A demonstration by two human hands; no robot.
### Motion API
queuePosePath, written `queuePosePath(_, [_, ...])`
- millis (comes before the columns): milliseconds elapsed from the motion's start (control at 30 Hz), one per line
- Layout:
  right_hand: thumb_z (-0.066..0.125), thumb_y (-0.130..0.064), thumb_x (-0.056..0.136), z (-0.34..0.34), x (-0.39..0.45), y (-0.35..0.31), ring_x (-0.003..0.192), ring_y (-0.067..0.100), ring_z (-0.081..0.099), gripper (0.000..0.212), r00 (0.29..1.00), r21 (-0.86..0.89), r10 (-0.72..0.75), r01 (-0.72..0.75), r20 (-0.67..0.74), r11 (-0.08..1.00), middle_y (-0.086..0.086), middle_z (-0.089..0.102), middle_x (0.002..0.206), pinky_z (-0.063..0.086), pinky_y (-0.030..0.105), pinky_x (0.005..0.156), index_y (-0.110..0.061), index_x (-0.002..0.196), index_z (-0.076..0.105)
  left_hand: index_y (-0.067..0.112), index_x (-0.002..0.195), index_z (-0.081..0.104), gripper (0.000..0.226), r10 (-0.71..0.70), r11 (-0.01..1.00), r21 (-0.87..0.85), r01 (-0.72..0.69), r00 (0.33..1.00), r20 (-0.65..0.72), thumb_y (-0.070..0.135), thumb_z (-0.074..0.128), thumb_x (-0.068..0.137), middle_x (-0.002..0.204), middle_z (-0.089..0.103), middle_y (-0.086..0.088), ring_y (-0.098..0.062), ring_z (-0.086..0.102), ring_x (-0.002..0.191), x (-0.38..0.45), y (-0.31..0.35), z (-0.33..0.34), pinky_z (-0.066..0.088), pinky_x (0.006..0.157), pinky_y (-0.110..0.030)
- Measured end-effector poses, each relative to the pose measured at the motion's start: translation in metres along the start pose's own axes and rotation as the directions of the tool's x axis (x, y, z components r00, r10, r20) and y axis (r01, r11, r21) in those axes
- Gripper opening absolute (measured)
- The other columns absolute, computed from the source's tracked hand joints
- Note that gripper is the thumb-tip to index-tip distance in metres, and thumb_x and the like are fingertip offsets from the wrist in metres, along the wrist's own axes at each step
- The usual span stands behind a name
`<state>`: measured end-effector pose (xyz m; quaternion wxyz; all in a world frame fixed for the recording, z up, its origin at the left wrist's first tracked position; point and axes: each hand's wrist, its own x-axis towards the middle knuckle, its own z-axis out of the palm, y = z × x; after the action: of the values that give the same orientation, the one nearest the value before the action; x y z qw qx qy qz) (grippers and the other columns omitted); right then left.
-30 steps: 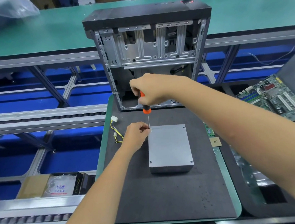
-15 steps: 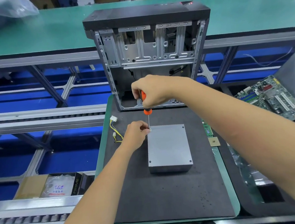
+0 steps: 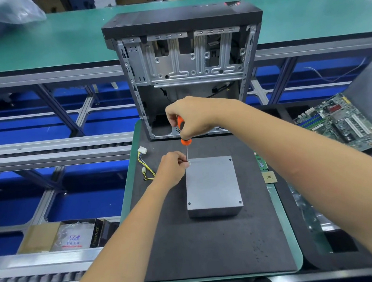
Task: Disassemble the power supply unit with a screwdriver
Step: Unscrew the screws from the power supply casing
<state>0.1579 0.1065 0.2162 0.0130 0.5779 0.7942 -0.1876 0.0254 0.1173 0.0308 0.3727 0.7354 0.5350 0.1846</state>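
With both forearms reaching in over the dark foam mat (image 3: 211,250), the right hand (image 3: 192,116) is fisted around the orange handle of the screwdriver (image 3: 183,132), thumb side toward the camera, shaft pointing near-vertically down. Left hand (image 3: 171,167) sits lower, fingers curled, fingertips pinching at the base of the shaft right at the far-left corner of the power supply unit (image 3: 213,185); whether they hold the screw itself or just the tip, can't tell. Versus half a second ago: basically no change, right hand a touch rotated on the handle, left hand same spot, PSU not shifted. PSU lies flat on the mat, grey lid up, screws visible in the other three corners; its far-left corner is directly under the screwdriver tip, rest of the box extends toward the camera and right of both hands. Open PC case (image 3: 186,74) stands upright just behind the right hand. Loose yellow/black cable (image 3: 144,164) left of the left hand, motherboard (image 3: 341,124) well off to the right.
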Motion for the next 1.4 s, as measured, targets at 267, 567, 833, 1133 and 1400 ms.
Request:
queuePosePath(267, [0.057,-0.019,0.087,-0.001,0.001,0.004,0.069,0.020,0.058,0.014,0.999,-0.002,0.028,-0.029,-0.032,1.000,-0.002,0.056,0.081,0.037,0.029,0.052,-0.013,0.097,0.049,0.015,0.076,0.060,0.011,0.010,0.998,0.055,-0.011,1.000,0.003,0.011,0.063,0.085,0.074,0.063,-0.001,-0.018,0.058,0.072,0.002,0.001,0.001,0.046,0.064,-0.022])
queuePosePath(567, [0.064,-0.021,0.076,0.005,0.002,0.005,0.080,0.023,0.058,0.011,0.995,0.014,0.016,-0.014,-0.095,1.000,0.005,0.064,0.088,0.038,0.027,0.053,-0.018,0.075,0.053,0.015,0.077,0.046,0.015,0.072,0.962,0.260,-0.081,0.996,0.043,0.010,0.054,0.089,0.083,0.052,0.000,-0.023,0.050,0.077,0.005,0.003,0.005,0.036,0.064,-0.031])
queuePosePath(833, [0.063,-0.022,0.073,0.009,-0.005,0.015,0.065,0.005,0.053,0.010,0.984,0.155,0.065,-0.039,-0.166,0.987,-0.006,0.065,0.066,0.033,0.024,0.048,-0.016,0.075,0.057,0.018,0.082,0.039,0.024,0.233,0.945,0.241,-0.222,0.972,-0.016,-0.003,0.049,0.089,0.087,0.041,0.004,-0.016,0.036,0.082,-0.001,-0.009,0.015,0.025,0.064,-0.023])
queuePosePath(1133, [0.064,-0.017,0.075,0.004,-0.008,0.022,0.040,0.007,0.056,0.010,0.961,0.389,0.146,-0.044,-0.235,0.920,-0.009,0.054,0.052,0.040,0.018,0.039,-0.009,0.080,0.062,0.016,0.075,0.051,0.024,0.056,0.984,-0.161,-0.075,0.991,-0.118,-0.004,0.055,0.087,0.079,0.064,-0.004,-0.015,0.055,0.069,-0.011,-0.025,-0.010,0.045,0.066,-0.017])
queuePosePath(1400, [0.061,-0.011,0.074,-0.001,-0.003,0.019,0.039,0.009,0.056,0.010,0.958,0.454,0.146,-0.019,-0.245,0.891,-0.013,0.057,0.043,0.042,0.017,0.039,-0.005,0.083,0.061,0.016,0.077,0.065,0.015,-0.106,0.931,-0.364,0.033,0.978,-0.181,0.003,0.072,0.079,0.071,0.062,0.000,-0.010,0.056,0.063,-0.013,-0.038,-0.047,0.050,0.063,-0.019])
